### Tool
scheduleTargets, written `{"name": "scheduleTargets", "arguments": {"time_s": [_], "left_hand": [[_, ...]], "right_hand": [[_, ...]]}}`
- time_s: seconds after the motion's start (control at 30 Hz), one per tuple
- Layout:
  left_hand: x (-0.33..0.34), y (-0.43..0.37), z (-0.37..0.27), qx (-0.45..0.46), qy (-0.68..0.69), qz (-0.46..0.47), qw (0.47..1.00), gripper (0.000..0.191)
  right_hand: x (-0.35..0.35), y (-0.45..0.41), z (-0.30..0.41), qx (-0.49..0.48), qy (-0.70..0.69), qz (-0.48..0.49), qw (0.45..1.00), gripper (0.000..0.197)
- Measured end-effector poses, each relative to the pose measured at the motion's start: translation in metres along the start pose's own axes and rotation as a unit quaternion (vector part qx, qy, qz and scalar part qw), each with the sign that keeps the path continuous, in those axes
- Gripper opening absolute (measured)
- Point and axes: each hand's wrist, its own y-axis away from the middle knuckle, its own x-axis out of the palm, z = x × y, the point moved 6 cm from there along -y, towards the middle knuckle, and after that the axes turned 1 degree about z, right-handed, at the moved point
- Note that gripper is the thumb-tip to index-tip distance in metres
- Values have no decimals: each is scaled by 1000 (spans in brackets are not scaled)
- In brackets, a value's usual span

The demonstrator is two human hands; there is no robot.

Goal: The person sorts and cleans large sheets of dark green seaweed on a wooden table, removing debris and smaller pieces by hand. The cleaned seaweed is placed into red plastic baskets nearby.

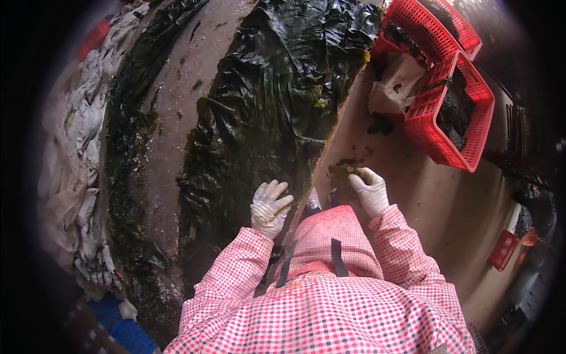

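Broad dark green kelp fronds (pixel 261 119) lie flat and overlapping in a long glossy layer before me. On their near right part rests my left hand (pixel 270 209), in a whitish glove, palm down with its fingers spread and nothing gripped. Past the layer's right edge, my right hand (pixel 370 189), gloved too, pinches a small piece of kelp (pixel 340 174) between thumb and fingers over the floor. The underside of my left palm is hidden.
Red plastic baskets (pixel 479 117) with dark contents stand at the upper right, beside a beige sack (pixel 395 84). A narrower kelp strip (pixel 128 128) and crumpled white cloth (pixel 90 132) run along the left. A smaller red basket (pixel 503 250) is at far right.
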Motion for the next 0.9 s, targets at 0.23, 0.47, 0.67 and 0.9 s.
{"name": "scheduleTargets", "arguments": {"time_s": [0.23, 0.47, 0.67, 0.9], "left_hand": [[-22, -22, -17, -15, 13, 57, 998, 23], [-44, -117, -43, 8, -63, 32, 997, 47], [18, -169, -28, 11, -98, -36, 995, 35], [26, -152, -10, 45, -65, -49, 996, 29]], "right_hand": [[-14, 13, 2, 27, -79, 63, 995, 14], [-7, -5, 23, -22, -196, 116, 973, 16], [8, -44, 34, -54, -107, 134, 984, 15], [27, -55, 81, -341, 358, 78, 866, 28]]}}
